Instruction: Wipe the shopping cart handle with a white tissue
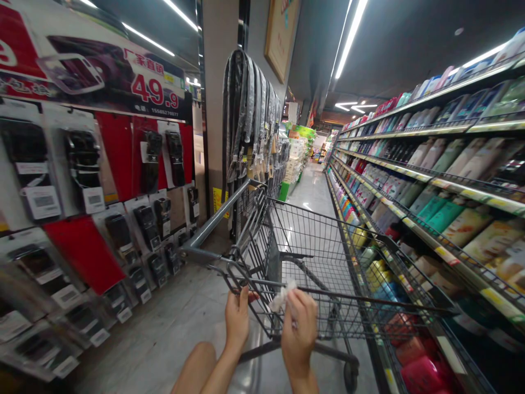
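Note:
A dark grey wire shopping cart (315, 224) stands side-on before me, with its push handle (221, 216) to the left. At the near rear corner of the cart, my left hand (237, 314) is closed around the wire frame, its thumb pointing up and its fingertips partly hidden. My right hand (301, 320) pinches a crumpled white tissue (281, 299) against the cart's near top rail. The basket of the cart holds nothing that I can make out.
Shelves (435, 180) of bottles run along the right, close to the cart's front. Packaged belts (151, 224) hang on a left-hand display under a price sign (156, 90). More belts (246, 109) hang beside a pillar. A tiled aisle (309, 183) leads away past stacked goods (301, 142).

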Demonstrator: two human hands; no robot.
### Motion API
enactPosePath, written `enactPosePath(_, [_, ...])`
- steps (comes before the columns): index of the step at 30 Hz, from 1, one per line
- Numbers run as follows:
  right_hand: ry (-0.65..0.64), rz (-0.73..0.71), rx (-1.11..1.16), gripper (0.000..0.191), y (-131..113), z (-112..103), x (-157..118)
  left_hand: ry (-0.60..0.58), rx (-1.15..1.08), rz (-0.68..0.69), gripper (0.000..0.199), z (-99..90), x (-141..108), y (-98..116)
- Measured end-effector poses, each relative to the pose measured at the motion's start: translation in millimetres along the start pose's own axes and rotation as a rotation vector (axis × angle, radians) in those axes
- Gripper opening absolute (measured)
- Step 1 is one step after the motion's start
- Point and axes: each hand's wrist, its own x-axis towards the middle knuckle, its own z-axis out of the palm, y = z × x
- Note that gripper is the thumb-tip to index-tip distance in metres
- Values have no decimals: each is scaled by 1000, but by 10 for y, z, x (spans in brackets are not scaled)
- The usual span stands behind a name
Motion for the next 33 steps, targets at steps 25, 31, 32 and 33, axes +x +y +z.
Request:
enactPosePath(25, [124,383,-155,19,613,-151,-233,-39,-20,-6,57,69,-58,-117])
enactPosePath(31, [165,530,-42,16,257,104,-221,-20,-5,-6,57,123,-96,-134])
enactPosePath(32, [160,542,-17,16,187,154,-230,-22,-4,-5,57,128,-100,-136])
enactPosePath(33, [154,552,7,15,108,205,-238,-25,1,-2,56,131,-103,-139])
